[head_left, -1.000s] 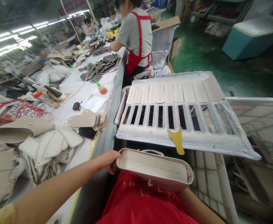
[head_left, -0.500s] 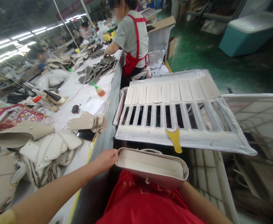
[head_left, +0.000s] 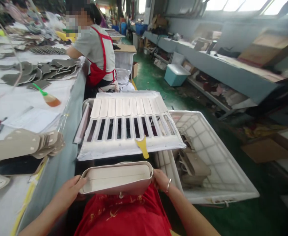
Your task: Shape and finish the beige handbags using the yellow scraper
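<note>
Green floor (head_left: 148, 77), one bag (head_left: 116, 177), two hands (head_left: 68, 191)

An oblong beige bag (head_left: 116, 179) with rounded ends is held level by both ends, clear of the table (head_left: 11, 209) and beyond its right-hand edge. Its open mouth is turned upward, and a pale interior, crossed lengthwise by one thin line, is exposed. A small shiny fitting (head_left: 121, 195) is set on the shaded front.
</note>
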A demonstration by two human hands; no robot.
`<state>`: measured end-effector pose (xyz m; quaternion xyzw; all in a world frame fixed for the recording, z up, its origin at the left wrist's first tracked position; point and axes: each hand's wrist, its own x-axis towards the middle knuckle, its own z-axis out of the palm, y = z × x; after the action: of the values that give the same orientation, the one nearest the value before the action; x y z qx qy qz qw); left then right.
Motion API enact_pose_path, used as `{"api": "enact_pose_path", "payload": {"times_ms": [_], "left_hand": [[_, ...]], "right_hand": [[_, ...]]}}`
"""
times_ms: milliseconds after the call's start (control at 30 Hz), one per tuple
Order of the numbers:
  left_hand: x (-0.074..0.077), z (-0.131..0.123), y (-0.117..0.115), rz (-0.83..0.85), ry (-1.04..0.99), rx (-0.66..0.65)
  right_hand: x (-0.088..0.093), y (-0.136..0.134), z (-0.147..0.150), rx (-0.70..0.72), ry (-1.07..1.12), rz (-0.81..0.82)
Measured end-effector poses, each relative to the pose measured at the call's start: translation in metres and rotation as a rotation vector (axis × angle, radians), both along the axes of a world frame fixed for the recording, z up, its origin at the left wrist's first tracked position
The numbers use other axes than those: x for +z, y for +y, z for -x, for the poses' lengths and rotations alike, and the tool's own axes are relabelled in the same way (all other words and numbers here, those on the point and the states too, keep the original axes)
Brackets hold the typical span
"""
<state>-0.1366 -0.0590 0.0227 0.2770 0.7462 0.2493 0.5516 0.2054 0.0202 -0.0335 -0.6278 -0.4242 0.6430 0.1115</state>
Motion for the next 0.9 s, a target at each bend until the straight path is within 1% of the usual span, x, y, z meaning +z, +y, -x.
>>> {"api": "enact_pose_path", "payload": {"times_ms": [67,100,167,233,267,300,333,400,467,567,667,767,833,900], "left_hand": [[0.004,0.001,0.001,0.038,-0.040,0.012],[0.005,0.003,0.001,0.073,-0.035,0.000],[0.005,0.006,0.000,0.152,0.016,-0.059],[0.001,0.010,-0.002,0.190,0.068,-0.135],[-0.002,0.012,-0.004,0.181,0.078,-0.171],[-0.005,0.014,-0.005,0.155,0.082,-0.200],[-0.007,0.016,-0.007,0.125,0.081,-0.223],[-0.011,0.020,-0.009,0.072,0.094,-0.269],[-0.011,0.024,-0.008,0.028,0.139,-0.341],[-0.005,0.030,0.001,-0.073,0.325,-0.532],[0.000,0.034,0.012,-0.194,0.524,-0.713],[0.003,0.036,0.017,-0.234,0.556,-0.781],[0.005,0.035,0.016,-0.265,0.531,-0.778],[0.006,0.036,0.014,-0.270,0.455,-0.738]], "right_hand": [[0.019,0.007,-0.004,0.024,-0.107,-0.083],[0.032,0.010,-0.003,0.066,-0.155,-0.132],[0.061,0.017,0.002,0.253,-0.289,-0.224],[0.086,0.020,0.013,0.522,-0.480,-0.294],[0.095,0.020,0.018,0.637,-0.568,-0.320],[0.100,0.018,0.023,0.721,-0.639,-0.345],[0.103,0.016,0.027,0.761,-0.681,-0.368],[0.099,0.010,0.031,0.786,-0.736,-0.417],[0.088,0.003,0.031,0.765,-0.783,-0.473],[0.073,-0.006,0.030,0.725,-0.800,-0.541],[0.066,-0.010,0.030,0.673,-0.742,-0.548],[0.063,-0.015,0.028,0.559,-0.618,-0.485],[0.060,-0.016,0.025,0.487,-0.512,-0.397],[0.056,-0.014,0.021,0.450,-0.406,-0.267]]}}
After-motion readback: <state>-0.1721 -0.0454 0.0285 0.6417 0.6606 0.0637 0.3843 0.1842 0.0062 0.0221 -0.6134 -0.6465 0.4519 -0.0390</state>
